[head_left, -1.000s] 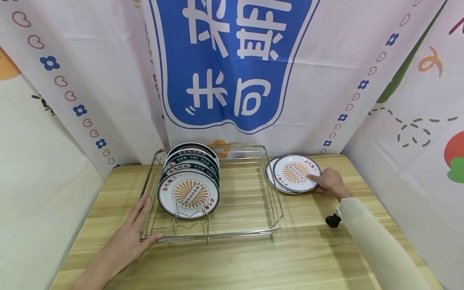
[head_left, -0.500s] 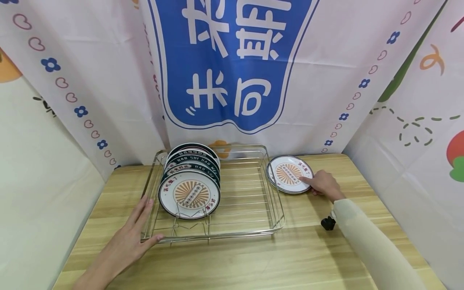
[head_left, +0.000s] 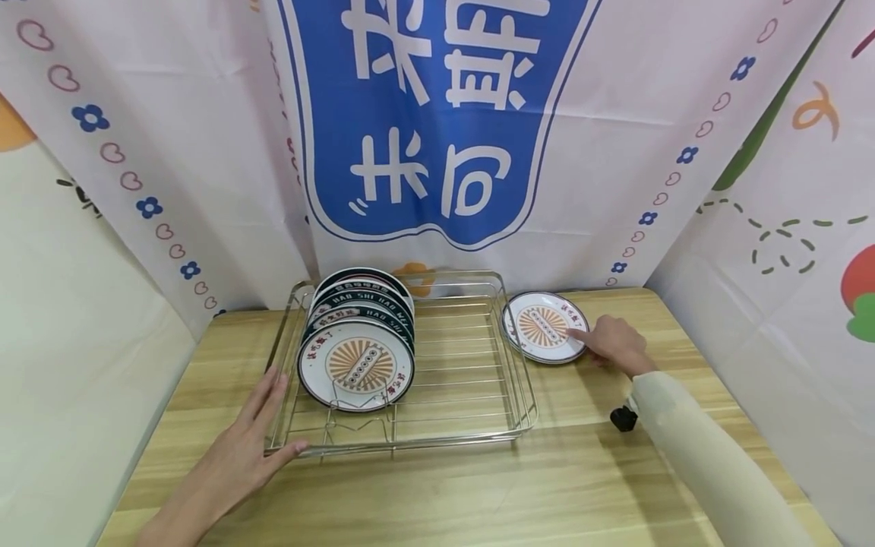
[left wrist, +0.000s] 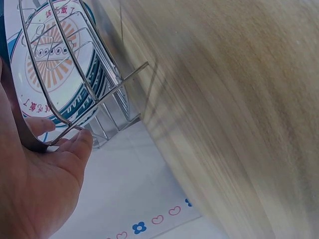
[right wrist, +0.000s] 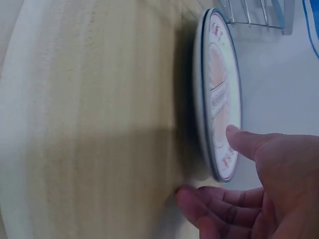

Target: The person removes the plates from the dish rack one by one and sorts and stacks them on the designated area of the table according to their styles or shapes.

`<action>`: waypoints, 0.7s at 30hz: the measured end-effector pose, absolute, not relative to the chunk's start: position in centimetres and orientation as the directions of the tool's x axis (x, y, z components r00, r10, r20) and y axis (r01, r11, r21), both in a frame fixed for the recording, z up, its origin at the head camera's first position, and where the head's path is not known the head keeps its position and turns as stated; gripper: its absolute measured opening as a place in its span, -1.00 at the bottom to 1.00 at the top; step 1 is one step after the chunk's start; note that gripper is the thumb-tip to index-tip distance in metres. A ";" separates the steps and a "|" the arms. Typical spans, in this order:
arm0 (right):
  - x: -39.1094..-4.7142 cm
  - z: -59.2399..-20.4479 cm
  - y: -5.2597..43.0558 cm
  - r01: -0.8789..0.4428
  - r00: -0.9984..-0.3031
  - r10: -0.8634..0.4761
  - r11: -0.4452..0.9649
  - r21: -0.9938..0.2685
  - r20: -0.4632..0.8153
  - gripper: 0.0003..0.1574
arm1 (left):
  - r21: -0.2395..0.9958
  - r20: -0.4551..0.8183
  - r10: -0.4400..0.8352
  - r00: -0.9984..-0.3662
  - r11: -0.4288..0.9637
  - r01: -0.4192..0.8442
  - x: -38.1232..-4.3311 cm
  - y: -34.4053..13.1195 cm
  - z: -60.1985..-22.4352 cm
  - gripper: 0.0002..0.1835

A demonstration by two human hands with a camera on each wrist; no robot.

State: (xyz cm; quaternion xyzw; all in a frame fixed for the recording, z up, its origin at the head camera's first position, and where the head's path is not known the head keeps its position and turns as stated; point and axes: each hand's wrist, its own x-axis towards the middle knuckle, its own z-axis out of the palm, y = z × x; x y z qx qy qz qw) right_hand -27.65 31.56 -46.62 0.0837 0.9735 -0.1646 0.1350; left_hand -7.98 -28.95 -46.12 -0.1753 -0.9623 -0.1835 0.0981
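In the head view, my right hand [head_left: 617, 346] is at the near right edge of two stacked white plates [head_left: 544, 327] on the table. Its thumb lies over the upper plate's face. The right wrist view shows the other fingers [right wrist: 224, 206] beyond the rim, low by the table, with a gap between them and the plates [right wrist: 223, 99]. My left hand [head_left: 235, 456] holds the front left corner of a wire dish rack [head_left: 465, 437], thumb at the front rail and fingers along the left side. Several plates [head_left: 355, 367] stand upright in the rack's left part, a white one foremost.
Wooden table [head_left: 437, 501] surface lies in front of the rack. A printed cloth [head_left: 424, 114] with a blue sign hangs close behind. A patterned wall [head_left: 786, 319] bounds the right side. A small black object [head_left: 623, 418] sits by the right cuff.
The upper plate has shifted left, with my right hand, squarely onto the one below. In the last half second both have stayed nearly still. My left hand has kept its place on the rack.
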 end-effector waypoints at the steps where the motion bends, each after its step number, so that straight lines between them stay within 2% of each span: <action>1: -27.6 -46.2 31.5 0.202 -0.951 0.122 0.941 -0.273 -0.284 -0.19 | 0.317 0.251 0.302 -0.919 0.872 0.373 -8.0 -28.9 -46.1 0.18; 11: -26.5 -40.4 27.9 0.050 -0.989 0.027 0.987 -0.155 -0.148 -0.25 | 0.301 0.235 0.305 -0.923 0.880 0.367 -8.0 -29.0 -46.0 0.13; 21: -24.1 -34.8 21.9 -0.182 -0.983 -0.180 0.980 -0.077 0.029 -0.37 | 0.301 0.235 0.302 -0.924 0.881 0.365 -8.0 -29.0 -45.9 0.09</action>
